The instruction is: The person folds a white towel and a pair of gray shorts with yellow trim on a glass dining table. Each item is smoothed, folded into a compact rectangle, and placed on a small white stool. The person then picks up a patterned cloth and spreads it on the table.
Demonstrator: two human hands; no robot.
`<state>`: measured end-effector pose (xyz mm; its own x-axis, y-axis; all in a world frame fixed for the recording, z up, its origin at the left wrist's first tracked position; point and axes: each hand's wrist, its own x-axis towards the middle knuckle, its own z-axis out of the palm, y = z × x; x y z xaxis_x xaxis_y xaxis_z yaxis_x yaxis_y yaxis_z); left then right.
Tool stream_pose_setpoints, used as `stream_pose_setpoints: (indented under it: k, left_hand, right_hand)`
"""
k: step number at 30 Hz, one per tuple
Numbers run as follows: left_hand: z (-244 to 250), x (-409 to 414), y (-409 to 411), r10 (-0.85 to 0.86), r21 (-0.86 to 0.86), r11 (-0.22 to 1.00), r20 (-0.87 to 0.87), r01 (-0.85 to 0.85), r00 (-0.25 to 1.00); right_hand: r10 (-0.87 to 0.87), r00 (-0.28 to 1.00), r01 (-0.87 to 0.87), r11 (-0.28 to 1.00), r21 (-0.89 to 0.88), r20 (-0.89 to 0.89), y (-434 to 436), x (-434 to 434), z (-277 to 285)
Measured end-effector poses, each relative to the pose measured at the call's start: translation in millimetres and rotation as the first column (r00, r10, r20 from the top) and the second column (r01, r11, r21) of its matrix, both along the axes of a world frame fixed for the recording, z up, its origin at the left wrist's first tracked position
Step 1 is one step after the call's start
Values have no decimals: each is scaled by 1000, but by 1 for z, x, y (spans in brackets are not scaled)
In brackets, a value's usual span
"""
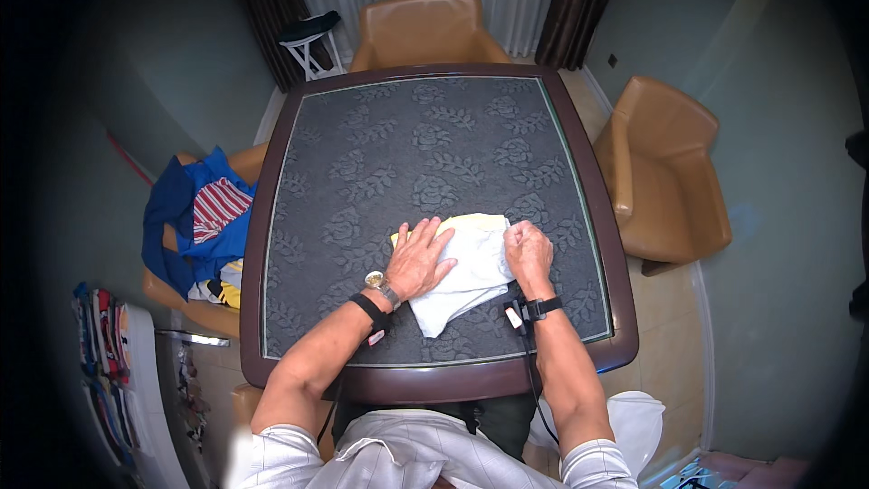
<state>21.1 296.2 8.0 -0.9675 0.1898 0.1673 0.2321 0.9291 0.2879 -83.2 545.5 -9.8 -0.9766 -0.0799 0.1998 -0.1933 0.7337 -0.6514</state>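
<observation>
A folded white garment [468,265] with a yellow edge along its far side lies on the near half of the table. My left hand [419,261] rests palm down on the garment's left part, fingers spread. At its right edge, my right hand [529,252] is curled closed around the cloth; the fingertips are hidden under the hand. One corner of the garment points toward me, in slight creases.
The table [434,384] has a dark wood rim and a flower-patterned top. Clothes [217,210] in blue, red stripes and yellow are heaped on the left chair. Tan armchairs stand at the far side [424,30] and right [662,170]. Folded clothes fill a white shelf [146,367].
</observation>
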Motion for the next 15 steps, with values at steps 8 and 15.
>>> stream_pose_setpoints:
  k: [8, 15]
  left_hand:
    - [5, -1, 9, -59, -111, 992, -57, 52, 997]
    - [-16, 11, 7, -158, -85, 985, -81, 151, 984]
  right_hand:
    - [428, 877, -396, 901, 176, -220, -36, 24, 39]
    - [639, 768, -600, 743, 297, -47, -47, 21, -5]
